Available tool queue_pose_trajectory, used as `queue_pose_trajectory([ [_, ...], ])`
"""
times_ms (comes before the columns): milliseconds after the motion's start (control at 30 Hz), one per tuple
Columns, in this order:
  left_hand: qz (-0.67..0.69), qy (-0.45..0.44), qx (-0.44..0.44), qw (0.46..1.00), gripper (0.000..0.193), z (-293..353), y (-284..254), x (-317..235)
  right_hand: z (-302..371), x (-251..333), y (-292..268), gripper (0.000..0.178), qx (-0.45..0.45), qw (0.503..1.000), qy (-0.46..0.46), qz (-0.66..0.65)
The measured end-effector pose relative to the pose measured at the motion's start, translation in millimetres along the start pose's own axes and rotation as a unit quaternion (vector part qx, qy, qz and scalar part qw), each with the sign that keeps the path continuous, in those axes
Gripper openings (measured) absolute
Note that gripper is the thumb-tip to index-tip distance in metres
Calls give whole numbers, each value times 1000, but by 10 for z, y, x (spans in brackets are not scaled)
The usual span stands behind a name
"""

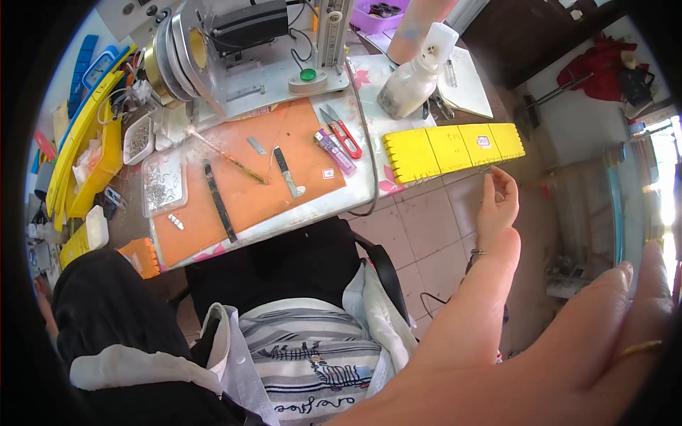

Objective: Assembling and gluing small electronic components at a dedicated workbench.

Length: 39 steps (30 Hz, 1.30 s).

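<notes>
A yellow, block-like winding board with notched ends and a small label lies at the table's right edge. Fine strands show along its near edge. Just below that edge is my left hand, thumb and fingertips pinched together and a thin bracelet round the wrist. What it pinches is too small to make out. My right hand looms large at the lower right, close to the camera. Its thumb and a finger stretch out with their tips apart; a ring is visible, while the other fingers are hidden.
An orange mat carries dark strips. Red-handled snips and a purple lighter lie beside a white bottle. Behind stands a machine with a spool. Trays of small parts are at left; a chair is below.
</notes>
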<state>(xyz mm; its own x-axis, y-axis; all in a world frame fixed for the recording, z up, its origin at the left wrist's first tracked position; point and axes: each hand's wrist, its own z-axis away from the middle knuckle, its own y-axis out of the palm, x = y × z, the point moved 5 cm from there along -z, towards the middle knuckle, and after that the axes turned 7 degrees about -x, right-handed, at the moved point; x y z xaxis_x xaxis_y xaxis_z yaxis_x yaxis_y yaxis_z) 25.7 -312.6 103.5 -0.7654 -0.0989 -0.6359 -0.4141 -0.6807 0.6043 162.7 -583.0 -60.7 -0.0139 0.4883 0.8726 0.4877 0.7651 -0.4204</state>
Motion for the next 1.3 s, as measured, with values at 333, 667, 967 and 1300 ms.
queue_pose_trajectory([
  [333, -63, -37, -69, 995, 49, -39, -4, -105, -169, 3, -16, 22, -17, 991, -132, 16],
  [667, -55, -6, -55, 997, 50, -162, 72, -44, 26, 127, 23, 19, -10, 997, -72, -24],
  [967, -76, 17, -106, 991, 50, -52, 26, -70, 47, 37, -78, 20, -8, 996, -85, -19],
  [1300, -117, 39, -109, 986, 51, -116, 83, -129, 99, -24, 10, 19, -12, 993, -100, -59],
])
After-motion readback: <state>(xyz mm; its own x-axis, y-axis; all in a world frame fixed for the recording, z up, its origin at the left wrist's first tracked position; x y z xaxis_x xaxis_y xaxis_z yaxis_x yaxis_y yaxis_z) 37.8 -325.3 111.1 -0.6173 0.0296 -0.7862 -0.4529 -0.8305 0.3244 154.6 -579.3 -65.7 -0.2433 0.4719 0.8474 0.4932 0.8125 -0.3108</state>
